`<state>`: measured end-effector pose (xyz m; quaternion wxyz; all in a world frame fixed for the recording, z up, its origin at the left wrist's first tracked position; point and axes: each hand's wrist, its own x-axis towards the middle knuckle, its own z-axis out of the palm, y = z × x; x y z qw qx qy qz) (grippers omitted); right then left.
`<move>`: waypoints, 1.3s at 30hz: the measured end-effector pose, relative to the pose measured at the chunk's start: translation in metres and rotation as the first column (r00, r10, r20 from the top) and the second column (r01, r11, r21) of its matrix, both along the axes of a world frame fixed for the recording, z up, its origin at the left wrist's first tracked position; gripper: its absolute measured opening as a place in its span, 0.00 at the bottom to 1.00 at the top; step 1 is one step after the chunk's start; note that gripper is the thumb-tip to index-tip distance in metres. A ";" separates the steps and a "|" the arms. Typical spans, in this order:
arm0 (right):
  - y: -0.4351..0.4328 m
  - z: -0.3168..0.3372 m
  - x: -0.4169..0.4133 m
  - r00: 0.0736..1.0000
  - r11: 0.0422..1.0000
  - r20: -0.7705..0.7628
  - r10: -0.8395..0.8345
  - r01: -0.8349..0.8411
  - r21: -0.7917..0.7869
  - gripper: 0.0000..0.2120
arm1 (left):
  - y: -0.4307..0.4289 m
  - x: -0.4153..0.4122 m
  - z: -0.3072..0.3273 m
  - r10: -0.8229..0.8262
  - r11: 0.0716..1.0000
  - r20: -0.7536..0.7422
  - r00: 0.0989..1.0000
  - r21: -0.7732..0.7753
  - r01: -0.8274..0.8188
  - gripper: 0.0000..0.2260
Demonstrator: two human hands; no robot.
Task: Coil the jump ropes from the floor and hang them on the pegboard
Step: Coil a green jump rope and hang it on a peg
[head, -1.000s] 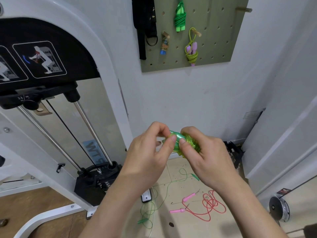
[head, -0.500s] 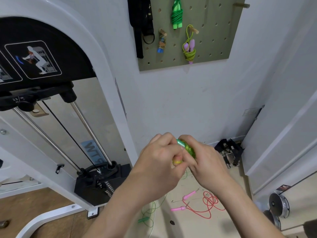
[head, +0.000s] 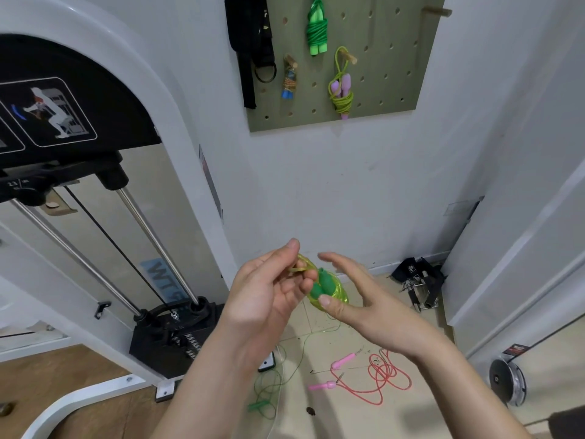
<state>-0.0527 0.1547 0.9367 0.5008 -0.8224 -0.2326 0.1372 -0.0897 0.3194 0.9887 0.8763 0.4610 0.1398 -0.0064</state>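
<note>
White wall point(head: 332, 185) ahead, pegboard point(head: 380, 99) mounted high on it, top edge cut off by the frame. Hung on the board's left half: black strap point(head: 250, 52), green bundle point(head: 317, 30), small blue-tipped bundle point(head: 289, 80), yellow bundle with purple handles point(head: 341, 90). Right half shows holes and one wooden peg point(head: 438, 11) near the top right corner. Cable machine point(head: 95, 99) crowds the left side, its white frame edge running down beside the left forearm. White panel point(head: 522, 248) closes in on the right, weight plate point(head: 506, 381) at its base. A tiled floor point(head: 411, 416) strip lies between them.

Coiled rope point(head: 326, 286), yellow cord with green handles, is held mid-air at the centre, well below the board. Left hand point(head: 269, 296) pinches a yellow loop at the coil's upper end, thumb and forefinger clamped on it, the other fingers curled. Right hand point(head: 364, 302) has its thumb tip on the coil's lower end, and its fingers point(head: 338, 263) are stretched straight and apart behind it.

On the floor: pink rope point(head: 376, 380) loose and uncoiled under the right forearm, thin green rope point(head: 269, 388) sprawled under the left forearm, the two apart. Black clips point(head: 418, 280) lie against the wall base, right of the hands.
</note>
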 end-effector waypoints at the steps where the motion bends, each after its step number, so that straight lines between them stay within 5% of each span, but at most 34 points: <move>1: -0.004 0.005 -0.001 1.000 0.998 0.008 -0.008 0.008 0.068 0.28 | -0.005 0.001 0.000 0.008 1.000 0.002 1.000 -0.023 -0.008 0.09; 4: -0.009 0.019 -0.008 0.996 0.988 0.089 -0.024 0.010 0.153 0.29 | -0.023 0.004 0.002 0.024 0.994 0.026 0.999 -0.103 -0.021 0.10; 7: -0.014 0.015 -0.011 0.960 0.992 0.264 -0.096 0.071 0.103 0.18 | -0.042 0.007 0.004 0.020 0.996 0.086 0.996 -0.087 -0.013 0.10; 10: -0.029 0.014 -0.007 0.990 0.933 -0.041 -0.132 0.138 0.333 0.09 | -0.058 0.009 0.004 0.024 1.000 0.110 0.994 -0.013 -0.022 0.09; 13: -0.051 0.018 0.004 0.942 0.837 -0.336 0.023 0.165 0.522 0.15 | -0.078 0.012 0.001 0.018 1.000 0.125 0.992 0.008 -0.020 0.09; 20: -0.077 0.017 0.015 0.809 0.750 -0.514 0.286 0.145 0.646 0.11 | -0.108 0.024 -0.001 0.000 1.000 0.142 0.990 -0.015 0.003 0.07; 26: -0.080 0.014 0.039 0.953 0.876 -0.297 0.065 0.088 0.475 0.16 | -0.098 0.042 -0.005 -0.094 0.934 0.136 0.986 0.354 0.040 0.10; 33: -0.025 0.017 0.077 0.983 0.896 -0.124 -0.136 0.176 0.407 0.06 | -0.052 0.091 -0.011 -0.115 0.945 0.192 0.975 0.324 0.048 0.11; 39: 0.032 0.049 0.126 0.970 0.829 -0.209 -0.127 0.220 0.514 0.09 | 0.000 0.143 -0.001 -0.043 0.998 0.250 0.967 0.050 0.032 0.08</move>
